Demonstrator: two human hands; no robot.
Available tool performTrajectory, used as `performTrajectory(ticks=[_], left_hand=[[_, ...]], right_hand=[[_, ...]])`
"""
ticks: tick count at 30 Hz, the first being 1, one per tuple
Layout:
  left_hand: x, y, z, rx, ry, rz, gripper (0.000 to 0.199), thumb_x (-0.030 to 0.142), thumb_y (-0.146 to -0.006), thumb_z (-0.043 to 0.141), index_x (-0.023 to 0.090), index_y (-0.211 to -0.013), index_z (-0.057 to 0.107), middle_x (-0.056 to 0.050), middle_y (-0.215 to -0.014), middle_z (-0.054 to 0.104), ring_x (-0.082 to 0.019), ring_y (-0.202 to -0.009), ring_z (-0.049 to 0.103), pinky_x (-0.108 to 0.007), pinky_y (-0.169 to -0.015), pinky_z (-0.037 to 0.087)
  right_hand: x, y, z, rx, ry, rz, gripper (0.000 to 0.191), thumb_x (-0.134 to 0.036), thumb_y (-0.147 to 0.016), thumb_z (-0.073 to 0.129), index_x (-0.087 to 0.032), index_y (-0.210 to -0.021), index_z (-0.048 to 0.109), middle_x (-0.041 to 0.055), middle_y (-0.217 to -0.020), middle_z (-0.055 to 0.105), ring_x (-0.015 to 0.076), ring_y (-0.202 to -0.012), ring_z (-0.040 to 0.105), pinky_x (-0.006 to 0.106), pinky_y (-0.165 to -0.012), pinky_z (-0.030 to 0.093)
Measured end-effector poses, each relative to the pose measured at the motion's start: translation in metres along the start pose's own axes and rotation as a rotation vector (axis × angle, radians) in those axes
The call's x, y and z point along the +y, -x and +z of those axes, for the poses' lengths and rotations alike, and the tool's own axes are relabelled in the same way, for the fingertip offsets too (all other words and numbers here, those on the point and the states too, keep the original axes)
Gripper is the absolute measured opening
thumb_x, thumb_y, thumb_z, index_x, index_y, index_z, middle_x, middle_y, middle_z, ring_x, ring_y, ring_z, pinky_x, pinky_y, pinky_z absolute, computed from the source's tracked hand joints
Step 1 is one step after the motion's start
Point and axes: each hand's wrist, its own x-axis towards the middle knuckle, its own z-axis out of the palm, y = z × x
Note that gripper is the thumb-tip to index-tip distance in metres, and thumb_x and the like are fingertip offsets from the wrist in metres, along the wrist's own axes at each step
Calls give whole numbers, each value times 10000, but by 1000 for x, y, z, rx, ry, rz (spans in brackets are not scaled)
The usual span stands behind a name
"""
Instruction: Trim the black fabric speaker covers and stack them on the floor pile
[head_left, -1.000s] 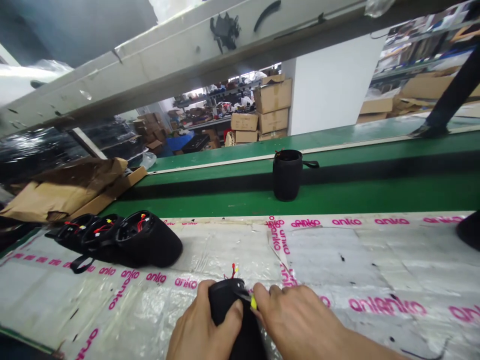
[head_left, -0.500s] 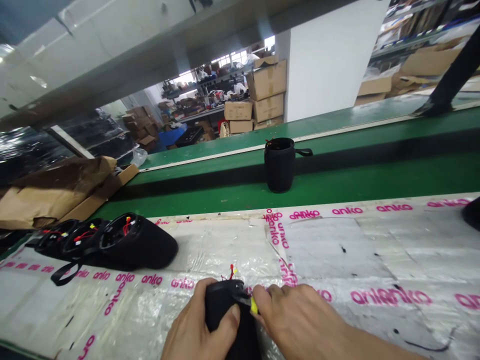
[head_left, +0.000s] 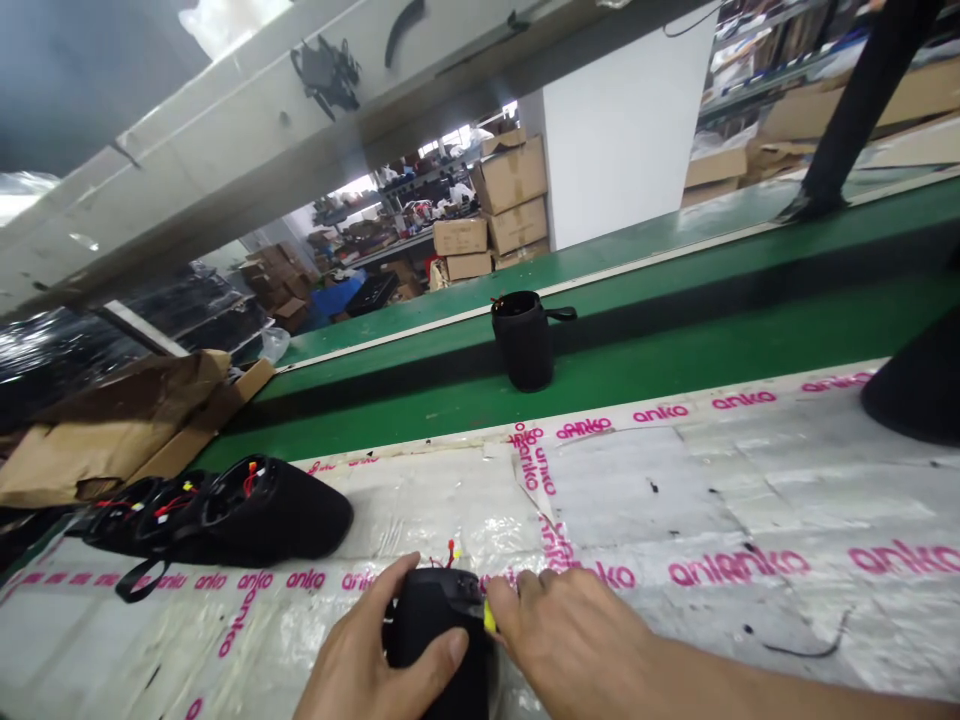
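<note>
A black fabric-covered cylinder [head_left: 442,640] stands at the bottom centre, with red and yellow connectors poking up behind its rim. My left hand [head_left: 386,650] is wrapped round its left side, thumb across the front. At the right of its rim, my right hand [head_left: 574,635] is closed on a small tool with a yellow part [head_left: 490,616]; the tool's tip meets the rim, and the rest is hidden in my fingers.
Several similar black cylinders [head_left: 281,510] with red wires lie at the left. Another [head_left: 523,345] stands on the green surface [head_left: 420,405]. A dark object [head_left: 922,385] is at the right edge. An opened cardboard box [head_left: 112,430] sits at the left, and a beam [head_left: 225,150] crosses above.
The view has shifted and tilted, so more of the dark object at the right shows. Both hands keep their grips, and the held cylinder appears tipped slightly differently.
</note>
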Motion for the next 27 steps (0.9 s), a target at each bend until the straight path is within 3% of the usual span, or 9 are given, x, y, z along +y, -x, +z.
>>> performTrajectory(ticks=[9,17,20,23,27], left_hand=[[-1,7,-4,-110,-65,16,757,529,-760,610,224,-1438,468,-89,-1425,534,-343,-1321,495,-524,-1115,384],[4,14,-2,29,24,37,639,500,-793,579,212,-1362,556,-93,-1387,573,-320,-1338,480,-488,-1131,377],[1,15,-6,-27,-4,28,671,512,-829,538,193,-1418,488,-100,-1430,531,-307,-1371,437,-476,-1132,376],[-9,11,-7,-120,-86,29,730,554,-886,436,174,-1502,345,-86,-1517,417,-277,-1439,320,-483,-1174,300],[-26,5,-4,-199,-142,58,766,571,-919,363,152,-1544,219,-79,-1573,293,-264,-1468,240,-494,-1195,249]], right_hand=[[-5,0,3,-29,33,-3,345,-108,-697,620,-188,-950,398,15,-682,608,196,-534,603,337,-433,138],[-3,-3,-1,-51,17,-50,349,-100,-726,631,-193,-956,387,8,-718,607,189,-559,604,330,-435,162],[0,2,-2,0,-23,-59,298,-147,-793,631,-201,-960,390,1,-752,615,178,-575,603,333,-440,173],[1,5,3,52,-20,-3,205,-212,-883,584,-203,-961,395,-2,-695,606,182,-534,588,339,-447,166],[0,2,11,76,-25,-8,183,-229,-901,579,-208,-937,401,-1,-674,599,170,-513,572,339,-451,163]])
